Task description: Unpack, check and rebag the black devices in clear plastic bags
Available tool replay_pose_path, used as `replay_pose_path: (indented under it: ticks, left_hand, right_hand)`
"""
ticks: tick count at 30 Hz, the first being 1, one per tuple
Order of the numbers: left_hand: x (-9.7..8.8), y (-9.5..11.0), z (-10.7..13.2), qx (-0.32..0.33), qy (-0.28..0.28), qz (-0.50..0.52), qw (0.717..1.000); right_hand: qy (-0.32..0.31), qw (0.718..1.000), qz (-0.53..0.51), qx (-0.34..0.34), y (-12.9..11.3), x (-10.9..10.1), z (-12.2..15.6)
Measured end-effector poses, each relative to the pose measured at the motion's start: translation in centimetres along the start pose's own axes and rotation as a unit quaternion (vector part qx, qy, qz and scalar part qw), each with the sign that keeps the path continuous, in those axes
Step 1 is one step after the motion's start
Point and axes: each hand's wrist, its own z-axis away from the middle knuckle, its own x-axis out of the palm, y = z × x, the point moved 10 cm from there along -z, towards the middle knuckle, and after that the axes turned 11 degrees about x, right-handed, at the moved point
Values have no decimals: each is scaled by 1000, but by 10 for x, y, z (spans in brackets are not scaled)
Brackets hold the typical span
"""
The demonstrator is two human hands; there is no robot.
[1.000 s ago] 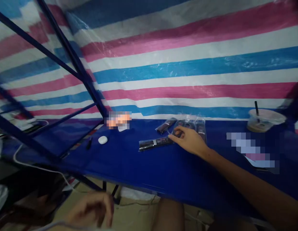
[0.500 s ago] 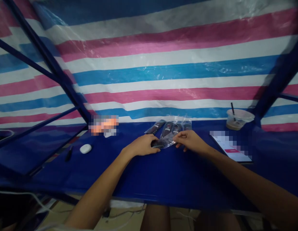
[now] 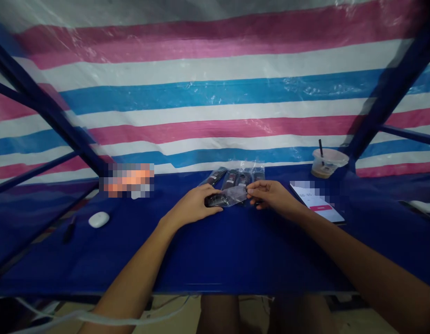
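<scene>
So from the head cam, both hands are on the same little packet, a clear plastic bag (image 3: pixel 232 196) with something dark and shiny inside. It's around the middle of the blue desk (image 3: pixel 253 253), toward the back; can't really tell if it's touching the surface or slightly lifted. The left hand (image 3: pixel 196 204) has it from the left, thumb on the near side and fingers over the far side, curled around the dark end. The right hand (image 3: pixel 270 197) is pinching the see-through end on the other side, thumb and fingertips pretty much together.

Right behind the bag there's a bunch of similar dark packets (image 3: pixel 243 178) side by side, the leftmost one tilted. Off to the right is a phone or tablet (image 3: pixel 319 208) with its screen lit, and past that a clear cup (image 3: pixel 326 164) with a black straw and a bit of brownish stuff at the bottom. Over on the left: a rounded white thing (image 3: pixel 98 219), a slim dark item (image 3: pixel 69 230) next to it, and something orange (image 3: pixel 128 180) that's pixelated out. A striped plastic sheet (image 3: pixel 215 106) hangs behind everything.
</scene>
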Motion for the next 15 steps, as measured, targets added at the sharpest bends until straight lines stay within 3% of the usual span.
replay_pose_path:
  ticks: [4,10,13,15]
  left_hand:
    - [-6,-2,2,-9,17,4,1000]
    - [-8,5,2,5,19,21,1000]
    - [-9,4,2,4,25,21,999]
    - [-10,2,2,-5,26,17,999]
  right_hand:
    - [11,1000,-4,-10,-1,-3,-1]
    - [42,992,95,-69,-8,-8,0]
    - [122,973,149,-127,-24,-19,13]
    - [180,947,176,-200,-43,-23,32]
